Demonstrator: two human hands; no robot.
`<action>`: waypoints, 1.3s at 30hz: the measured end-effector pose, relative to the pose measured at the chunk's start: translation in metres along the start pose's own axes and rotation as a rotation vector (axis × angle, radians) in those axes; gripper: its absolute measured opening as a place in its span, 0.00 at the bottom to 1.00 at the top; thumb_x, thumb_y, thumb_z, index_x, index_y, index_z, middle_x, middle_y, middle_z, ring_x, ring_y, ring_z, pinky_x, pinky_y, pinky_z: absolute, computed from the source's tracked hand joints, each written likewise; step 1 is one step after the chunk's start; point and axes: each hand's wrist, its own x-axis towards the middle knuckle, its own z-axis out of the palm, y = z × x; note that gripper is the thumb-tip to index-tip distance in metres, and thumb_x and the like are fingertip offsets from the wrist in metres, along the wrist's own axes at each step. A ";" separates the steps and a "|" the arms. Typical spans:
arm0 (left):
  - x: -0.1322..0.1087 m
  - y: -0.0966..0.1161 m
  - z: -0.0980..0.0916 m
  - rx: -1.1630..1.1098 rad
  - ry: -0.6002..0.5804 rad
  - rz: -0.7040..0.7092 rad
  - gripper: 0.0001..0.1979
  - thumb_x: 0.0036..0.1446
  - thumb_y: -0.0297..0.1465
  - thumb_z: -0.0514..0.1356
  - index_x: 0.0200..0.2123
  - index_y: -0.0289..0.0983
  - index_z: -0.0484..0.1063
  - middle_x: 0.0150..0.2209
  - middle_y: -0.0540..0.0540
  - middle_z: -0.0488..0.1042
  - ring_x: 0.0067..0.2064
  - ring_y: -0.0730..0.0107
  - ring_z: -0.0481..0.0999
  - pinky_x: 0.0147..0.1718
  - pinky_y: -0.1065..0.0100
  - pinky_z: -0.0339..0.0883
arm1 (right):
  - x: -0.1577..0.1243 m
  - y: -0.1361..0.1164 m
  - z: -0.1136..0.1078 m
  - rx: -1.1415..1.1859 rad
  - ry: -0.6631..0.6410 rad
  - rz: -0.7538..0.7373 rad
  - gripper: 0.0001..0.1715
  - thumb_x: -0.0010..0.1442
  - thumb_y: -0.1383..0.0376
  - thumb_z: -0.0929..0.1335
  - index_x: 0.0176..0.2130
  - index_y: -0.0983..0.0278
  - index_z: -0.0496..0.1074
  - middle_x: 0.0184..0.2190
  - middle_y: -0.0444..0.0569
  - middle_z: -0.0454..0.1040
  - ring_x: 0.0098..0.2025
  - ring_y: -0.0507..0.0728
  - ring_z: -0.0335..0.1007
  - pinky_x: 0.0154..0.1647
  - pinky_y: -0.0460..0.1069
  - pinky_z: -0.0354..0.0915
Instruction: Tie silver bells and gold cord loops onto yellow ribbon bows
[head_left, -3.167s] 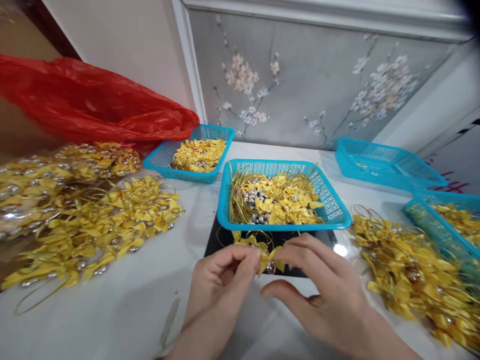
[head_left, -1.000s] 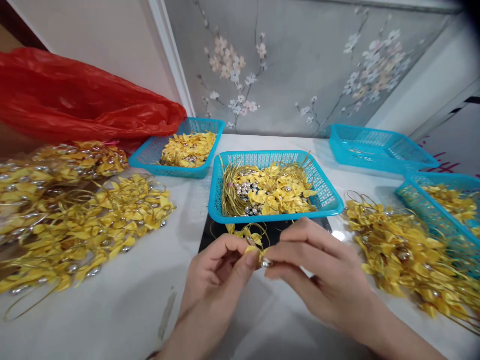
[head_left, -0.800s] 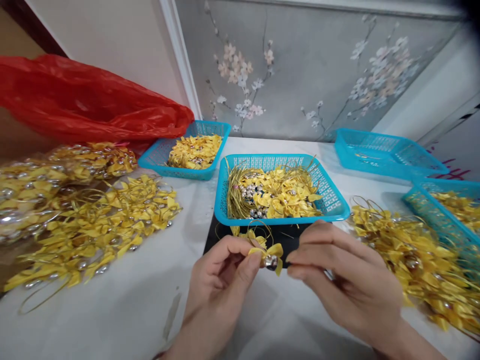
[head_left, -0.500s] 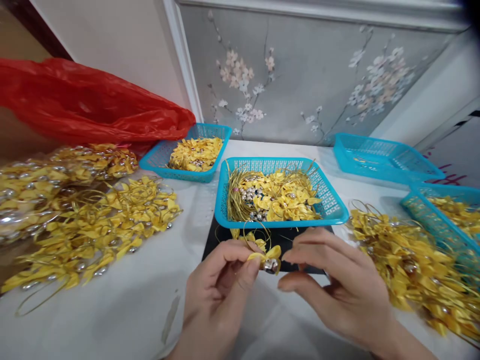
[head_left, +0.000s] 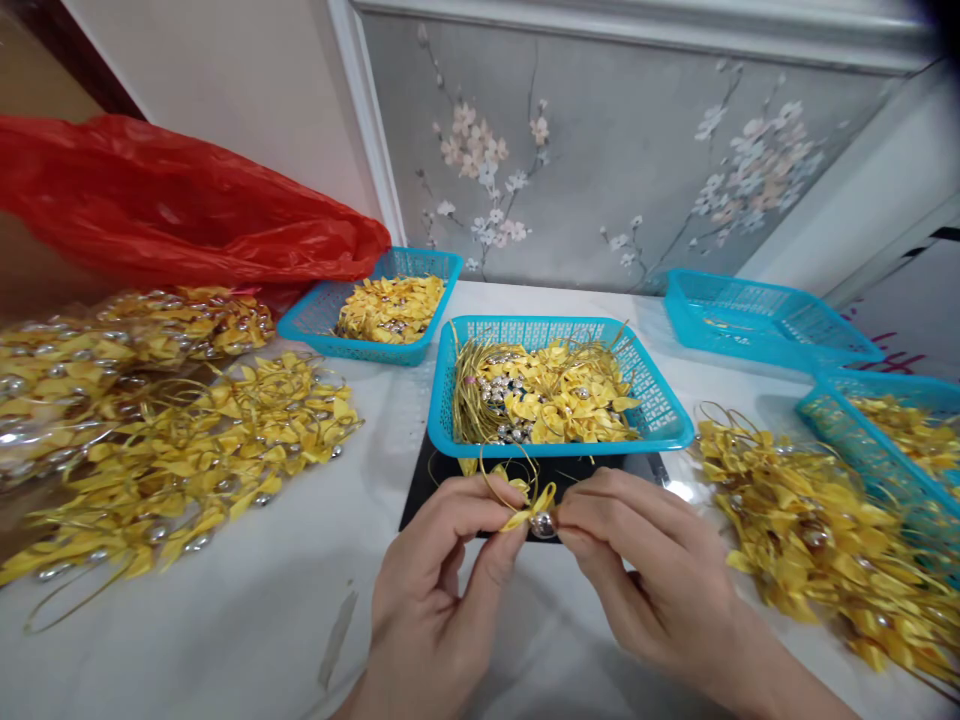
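Note:
My left hand (head_left: 442, 570) pinches a small yellow ribbon bow (head_left: 534, 503) with a silver bell (head_left: 543, 524) and a thin gold loop. My right hand (head_left: 645, 570) pinches the same piece from the right, its fingertips touching the bell. Both hands hover over the white table just in front of a blue basket (head_left: 670, 425) that holds yellow bows, silver bells and gold cords. Under the basket lies a black mat (head_left: 424, 490).
Heaps of finished yellow bows lie at the left (head_left: 187, 460) and the right (head_left: 817, 520). Further blue baskets stand at the back left (head_left: 315, 320), back right (head_left: 765, 320) and far right (head_left: 862, 440). A red plastic bag (head_left: 165, 200) lies at the back left by the wall.
My right hand came off the bow for a moment, then closed back onto the bell. My left hand kept its pinch on the bow throughout.

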 end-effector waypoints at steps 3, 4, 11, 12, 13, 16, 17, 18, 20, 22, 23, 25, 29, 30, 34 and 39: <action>0.001 0.001 0.000 -0.036 0.009 -0.068 0.12 0.57 0.18 0.60 0.33 0.43 0.76 0.38 0.54 0.79 0.41 0.78 0.79 0.40 0.84 0.72 | 0.000 0.001 0.000 0.014 -0.018 0.009 0.07 0.67 0.73 0.63 0.39 0.67 0.72 0.31 0.48 0.74 0.32 0.52 0.69 0.33 0.47 0.67; 0.001 0.001 0.000 -0.046 0.015 -0.080 0.12 0.57 0.19 0.61 0.33 0.43 0.76 0.37 0.54 0.80 0.41 0.79 0.79 0.40 0.84 0.72 | 0.000 0.001 0.000 0.018 -0.015 0.010 0.06 0.67 0.71 0.64 0.39 0.67 0.71 0.31 0.47 0.74 0.32 0.51 0.69 0.32 0.46 0.67; -0.001 0.000 0.000 -0.025 -0.021 -0.027 0.13 0.56 0.17 0.61 0.34 0.43 0.76 0.37 0.53 0.79 0.40 0.78 0.79 0.41 0.83 0.73 | -0.002 0.001 0.006 -0.004 -0.020 0.058 0.04 0.64 0.66 0.69 0.39 0.65 0.69 0.28 0.45 0.72 0.27 0.51 0.67 0.27 0.47 0.64; -0.001 -0.001 0.000 -0.023 -0.024 -0.030 0.13 0.56 0.17 0.60 0.34 0.42 0.76 0.37 0.53 0.79 0.40 0.78 0.79 0.41 0.83 0.73 | -0.002 0.001 0.007 -0.005 -0.032 0.068 0.03 0.64 0.68 0.69 0.40 0.65 0.69 0.28 0.45 0.72 0.27 0.52 0.67 0.27 0.48 0.64; -0.001 -0.001 0.000 -0.028 -0.024 -0.033 0.13 0.56 0.17 0.60 0.33 0.42 0.76 0.37 0.53 0.79 0.41 0.78 0.79 0.41 0.82 0.73 | -0.003 0.000 0.008 -0.005 -0.042 0.077 0.03 0.64 0.69 0.68 0.41 0.65 0.69 0.28 0.45 0.72 0.28 0.52 0.67 0.27 0.48 0.64; -0.001 0.000 0.001 -0.060 -0.017 -0.050 0.12 0.56 0.18 0.60 0.33 0.42 0.76 0.37 0.53 0.79 0.41 0.77 0.79 0.42 0.82 0.73 | -0.003 -0.001 0.008 0.008 -0.063 0.090 0.06 0.63 0.73 0.67 0.41 0.65 0.70 0.29 0.45 0.72 0.29 0.52 0.67 0.28 0.47 0.63; -0.001 0.001 0.001 -0.072 -0.010 -0.065 0.12 0.56 0.18 0.61 0.33 0.42 0.76 0.36 0.53 0.79 0.40 0.77 0.79 0.41 0.82 0.73 | -0.002 -0.001 0.007 0.022 -0.069 0.094 0.06 0.63 0.73 0.66 0.41 0.65 0.69 0.29 0.45 0.71 0.29 0.52 0.67 0.27 0.47 0.63; 0.000 0.001 0.001 -0.086 -0.003 -0.087 0.11 0.56 0.18 0.61 0.32 0.41 0.77 0.36 0.53 0.79 0.40 0.77 0.79 0.41 0.82 0.73 | -0.002 -0.001 0.006 0.043 -0.074 0.097 0.06 0.62 0.74 0.66 0.41 0.65 0.69 0.29 0.44 0.70 0.29 0.51 0.66 0.27 0.47 0.62; 0.001 0.004 0.002 -0.127 0.010 -0.138 0.10 0.55 0.19 0.62 0.30 0.41 0.77 0.34 0.53 0.79 0.38 0.78 0.79 0.38 0.83 0.73 | -0.001 -0.002 0.004 0.087 -0.074 0.111 0.06 0.62 0.74 0.65 0.40 0.65 0.69 0.28 0.44 0.69 0.28 0.50 0.64 0.26 0.46 0.62; 0.004 0.006 0.003 -0.171 0.011 -0.192 0.09 0.54 0.20 0.63 0.28 0.40 0.77 0.32 0.53 0.79 0.35 0.77 0.80 0.36 0.83 0.73 | 0.000 -0.002 0.002 0.114 -0.075 0.122 0.06 0.62 0.74 0.65 0.39 0.65 0.68 0.28 0.43 0.68 0.27 0.50 0.63 0.26 0.46 0.61; 0.005 0.007 0.004 -0.187 0.009 -0.218 0.08 0.54 0.21 0.63 0.27 0.39 0.77 0.32 0.52 0.79 0.35 0.77 0.79 0.35 0.83 0.74 | 0.000 -0.002 0.001 0.116 -0.074 0.123 0.05 0.63 0.74 0.65 0.39 0.65 0.68 0.28 0.43 0.67 0.27 0.50 0.63 0.26 0.46 0.61; 0.006 0.007 0.003 -0.199 0.003 -0.269 0.07 0.54 0.22 0.64 0.27 0.39 0.77 0.31 0.52 0.79 0.33 0.76 0.79 0.34 0.82 0.74 | 0.000 -0.002 0.000 0.107 -0.071 0.117 0.05 0.63 0.74 0.65 0.39 0.65 0.68 0.28 0.43 0.67 0.27 0.50 0.63 0.26 0.46 0.61; 0.005 0.005 0.000 -0.199 -0.012 -0.311 0.05 0.56 0.25 0.65 0.28 0.38 0.76 0.31 0.51 0.79 0.32 0.76 0.78 0.33 0.81 0.73 | 0.001 -0.001 -0.001 0.082 -0.077 0.123 0.03 0.64 0.73 0.65 0.39 0.66 0.69 0.27 0.44 0.68 0.27 0.50 0.64 0.26 0.46 0.61; 0.004 0.004 -0.001 -0.202 -0.025 -0.317 0.05 0.56 0.25 0.65 0.28 0.38 0.76 0.31 0.51 0.78 0.32 0.76 0.78 0.33 0.81 0.73 | 0.001 -0.001 -0.002 0.078 -0.088 0.128 0.03 0.64 0.72 0.65 0.39 0.66 0.69 0.28 0.44 0.68 0.27 0.50 0.64 0.26 0.46 0.61; 0.003 0.001 -0.002 -0.224 -0.057 -0.351 0.05 0.57 0.27 0.65 0.28 0.39 0.75 0.31 0.52 0.77 0.32 0.76 0.77 0.33 0.79 0.72 | 0.002 0.001 -0.001 0.082 -0.110 0.121 0.04 0.65 0.73 0.64 0.40 0.67 0.69 0.30 0.46 0.71 0.29 0.51 0.67 0.29 0.47 0.63; 0.003 -0.001 0.000 -0.254 -0.082 -0.354 0.03 0.60 0.28 0.63 0.33 0.41 0.76 0.30 0.53 0.77 0.32 0.77 0.77 0.33 0.80 0.72 | 0.003 0.003 0.000 0.024 -0.069 0.073 0.06 0.66 0.73 0.64 0.41 0.67 0.70 0.31 0.47 0.74 0.31 0.52 0.70 0.31 0.47 0.66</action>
